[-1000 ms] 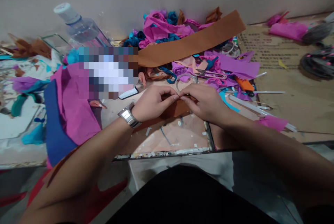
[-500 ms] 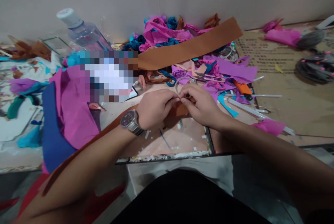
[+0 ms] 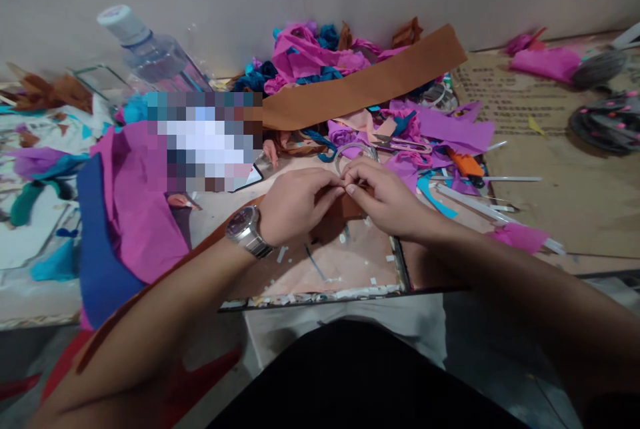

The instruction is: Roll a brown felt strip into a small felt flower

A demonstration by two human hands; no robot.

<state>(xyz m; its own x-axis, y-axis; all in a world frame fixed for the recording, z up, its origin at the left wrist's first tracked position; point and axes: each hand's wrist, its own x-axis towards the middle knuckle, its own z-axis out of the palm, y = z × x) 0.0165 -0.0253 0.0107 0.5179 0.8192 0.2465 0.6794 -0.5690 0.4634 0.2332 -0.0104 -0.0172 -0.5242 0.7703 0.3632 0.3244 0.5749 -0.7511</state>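
My left hand [image 3: 295, 202] and my right hand [image 3: 385, 199] meet fingertip to fingertip over a glass-topped work board [image 3: 345, 269]. Both pinch the end of a brown paper strip [image 3: 345, 207] that runs back under my left forearm toward the lower left. A wristwatch [image 3: 245, 230] sits on my left wrist. Just beyond the fingers lies a clear tape ring [image 3: 355, 152]. What exactly sits between the fingertips is hidden by the fingers.
A long brown paper band [image 3: 365, 85] lies across a heap of pink, purple and blue crepe scraps [image 3: 310, 55]. Scissors [image 3: 405, 144], an orange cutter [image 3: 467, 163] and white sticks [image 3: 480, 205] lie right. A plastic bottle [image 3: 150, 49] stands back left; folded magenta and blue paper [image 3: 130, 209] lies left.
My hands stay together at the same spot, the fingers shifting slightly on the brown strip. My left wrist has turned so the watch face shows. The view bobbed a little.
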